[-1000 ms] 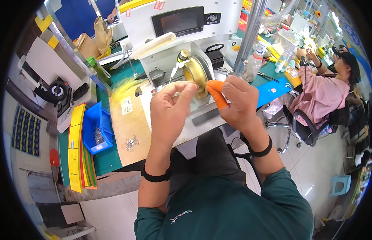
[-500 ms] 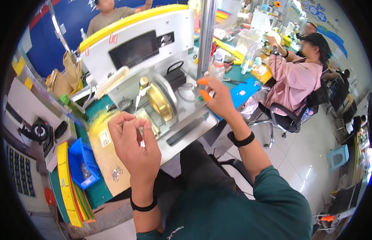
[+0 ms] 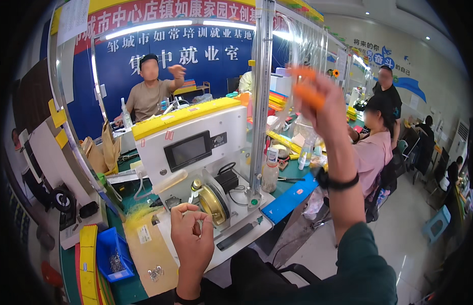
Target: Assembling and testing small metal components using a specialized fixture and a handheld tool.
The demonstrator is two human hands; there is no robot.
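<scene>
My left hand (image 3: 192, 239) is in front of the bench machine (image 3: 151, 152), its thumb and fingertips pinched together. Whatever sits in that pinch is too small or hidden to make out. Just beyond those fingers is a brass-coloured wheel (image 3: 208, 206) on the machine. My right hand (image 3: 325, 104) is raised high on the right, beside thin clear strands (image 3: 293, 38) that hang by a metal post (image 3: 262, 96). Orange finger covers (image 3: 310, 96) are on two of its digits. Motion smears this hand, so its grip is unclear.
Left of the machine, a tan board (image 3: 145, 256) carries yellow fibres (image 3: 139, 216) and small metal pieces (image 3: 156, 273). A blue bin (image 3: 105, 244) with metal parts stands beside it. A clear bottle (image 3: 270, 170) and blue strip (image 3: 292, 195) lie right. Other people sit or stand beyond.
The view has tipped upward, showing more of the back wall. My right hand has risen from beside the machine to the hanging strands. My left hand keeps its pinch near the wheel.
</scene>
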